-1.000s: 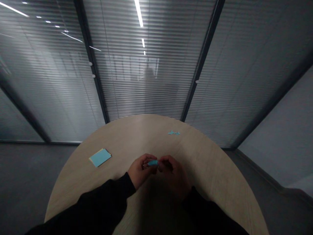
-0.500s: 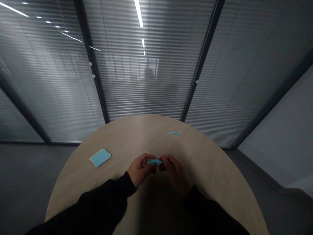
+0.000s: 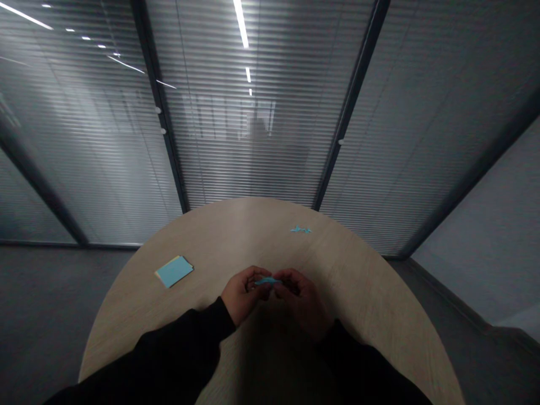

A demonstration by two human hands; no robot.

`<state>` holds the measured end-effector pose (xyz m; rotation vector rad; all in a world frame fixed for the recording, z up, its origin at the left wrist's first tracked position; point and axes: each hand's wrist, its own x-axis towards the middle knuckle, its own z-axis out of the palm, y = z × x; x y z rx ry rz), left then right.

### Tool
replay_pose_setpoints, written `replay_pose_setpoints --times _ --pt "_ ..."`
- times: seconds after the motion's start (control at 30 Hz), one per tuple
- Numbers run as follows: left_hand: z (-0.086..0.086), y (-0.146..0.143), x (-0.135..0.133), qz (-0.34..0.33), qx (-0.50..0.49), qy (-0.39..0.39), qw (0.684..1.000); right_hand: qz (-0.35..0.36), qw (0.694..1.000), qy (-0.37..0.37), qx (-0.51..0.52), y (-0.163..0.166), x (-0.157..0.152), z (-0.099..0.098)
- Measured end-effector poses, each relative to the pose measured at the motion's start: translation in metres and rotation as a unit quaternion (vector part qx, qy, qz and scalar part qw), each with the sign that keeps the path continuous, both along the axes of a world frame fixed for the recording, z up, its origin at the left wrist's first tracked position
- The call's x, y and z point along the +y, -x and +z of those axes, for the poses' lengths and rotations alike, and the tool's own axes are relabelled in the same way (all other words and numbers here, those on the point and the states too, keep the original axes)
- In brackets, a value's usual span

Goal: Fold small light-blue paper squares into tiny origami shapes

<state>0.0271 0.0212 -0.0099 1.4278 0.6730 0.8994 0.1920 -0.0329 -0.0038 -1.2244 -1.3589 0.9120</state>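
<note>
Glass partition with slatted blinds (image 3: 248, 140) behind a round, pale wood-grain worktop (image 3: 358, 292); light is dim and the near area lies in shadow.

Left to right: stack of blue paper notes (image 3: 174, 271) lies flat on the worktop, a yellowish edge showing beneath the top sheet, well apart from the hands. Black left sleeve (image 3: 177, 349) reaches in from the lower corner, wrist bent inward. Left hand (image 3: 243, 294) is closed, pinching one end of a narrow blue paper piece (image 3: 268, 280), held just above the worktop between both hands; fingers hide part of it, so any folds cannot be read. Right hand (image 3: 300, 301) is curled and pinches the other end, its knuckles close to the left hand. Small blue paper scrap (image 3: 301, 229) lies farther out on the worktop.

Risks: a loose pinch could drop the thin piece; uneven pulling could crease or tear it.
</note>
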Motion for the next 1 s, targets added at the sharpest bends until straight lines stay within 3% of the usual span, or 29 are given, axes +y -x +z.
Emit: replay_pose_setpoints --times 0.2,0.47,0.7,1.0 --pt "-0.0023 0.0011 0.0001 -0.024 -0.002 -0.008 1.0 0.009 1.0 0.001 0.008 -0.0032 0.0016 -0.0035" --pt "-0.0047 0.0003 0.001 -0.029 -0.012 0.023 0.999 -0.001 0.996 -0.032 -0.083 0.0031 -0.0027 0.0034" --pt "-0.0048 0.0058 0.0045 -0.078 -0.016 0.024 0.996 -0.009 1.0 -0.006 -0.025 -0.0015 -0.0002 0.0033" --pt "-0.0033 0.005 0.0063 -0.03 0.003 0.034 0.999 -0.004 0.999 0.015 -0.035 -0.0026 -0.0004 0.0031"
